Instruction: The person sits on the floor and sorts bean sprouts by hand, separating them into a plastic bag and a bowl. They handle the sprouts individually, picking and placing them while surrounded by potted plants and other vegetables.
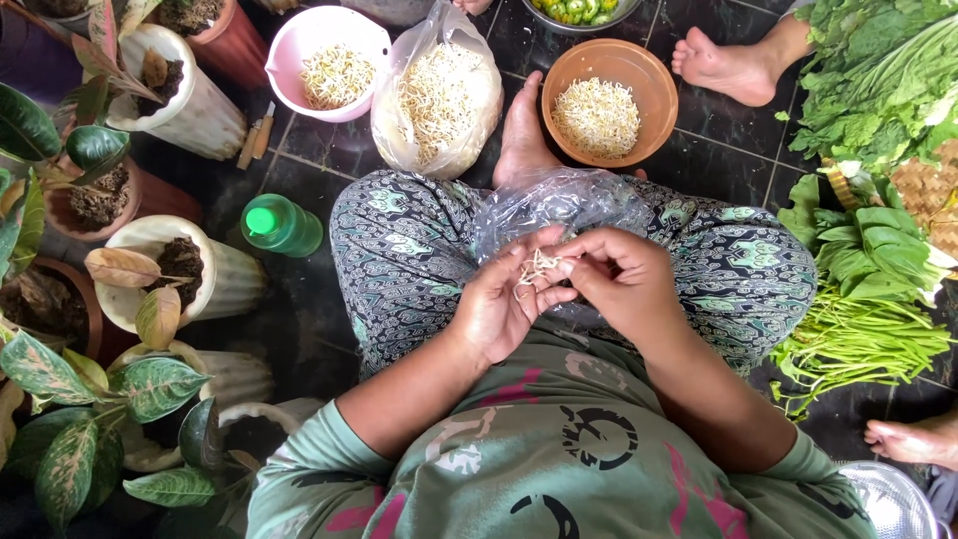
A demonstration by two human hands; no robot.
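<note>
A small bunch of bean sprouts [537,268] sits between the person's two hands, held above the lap. The left hand [504,304] cups the pale strands, its fingers [552,297] curled closed around them, while the right hand [624,279] pinches at the bunch's end, thumb and forefinger pressed shut on a strand. Just behind the hands a crumpled clear plastic bag [559,205] lies across the patterned trousers [409,250].

Further out on the dark tiled floor [718,160] stand a brown bowl [609,100] of sprouts, an open plastic sack [436,95] full of sprouts, and a pink bowl [334,60] holding a smaller heap. A green bottle [281,226] stands at the left near potted plants [150,269]. Leafy greens [868,200] are piled at the right, and another person's foot [728,65] rests just beyond the brown bowl.

The likely risk is loss of the thin strands: they look brittle and slippery, so a hard pinch could snap one midway, and a loose cupping grip could let pieces fall onto the lap or floor. The bag on the lap also seems unanchored and could slide off if the knees shift.
</note>
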